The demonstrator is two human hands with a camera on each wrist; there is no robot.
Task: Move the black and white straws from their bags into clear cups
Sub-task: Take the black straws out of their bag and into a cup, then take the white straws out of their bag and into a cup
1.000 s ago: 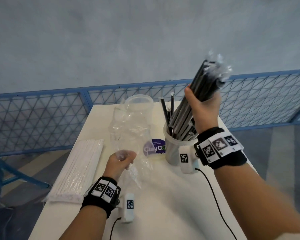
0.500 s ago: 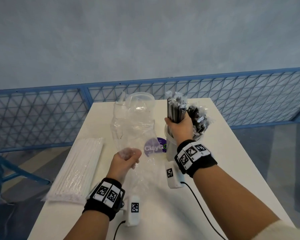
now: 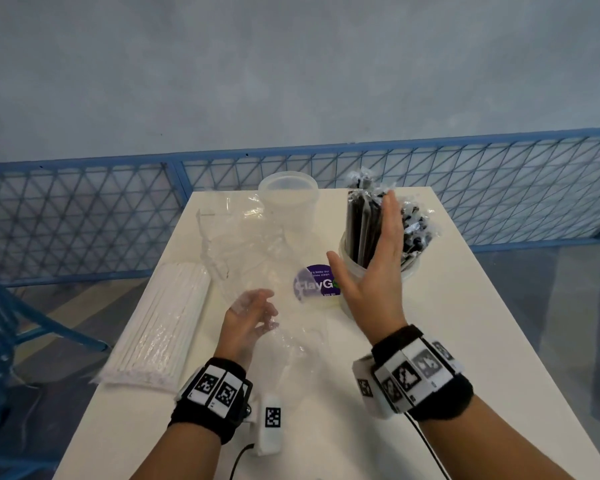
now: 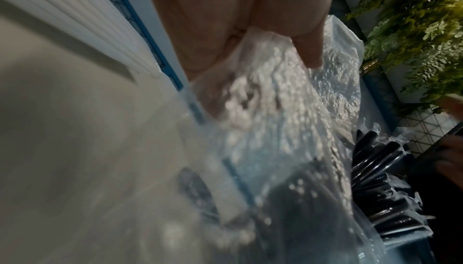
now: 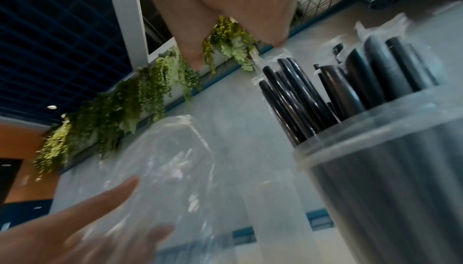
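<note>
The black straws are glossy, dark tubes, each sheathed in a thin clear wrapper whose crinkled ends flare out at the top. They stand bundled in a clear cup on the right half of the white surface, long axes close to upright, some leaning and fanning toward the far right over the rim. The right hand is spread flat, fingers straight and together, thumb out to the side; it sits just in front of the straws and cup, and whether it touches them cannot be told.

The white straws lie flat in their sealed clear bag at the left edge of the surface, long axes running from near to far, tilted slightly rightward. The left hand has loosely curled fingers around the crumpled empty clear bag, which billows up toward a second, empty clear cup at the far edge.
</note>
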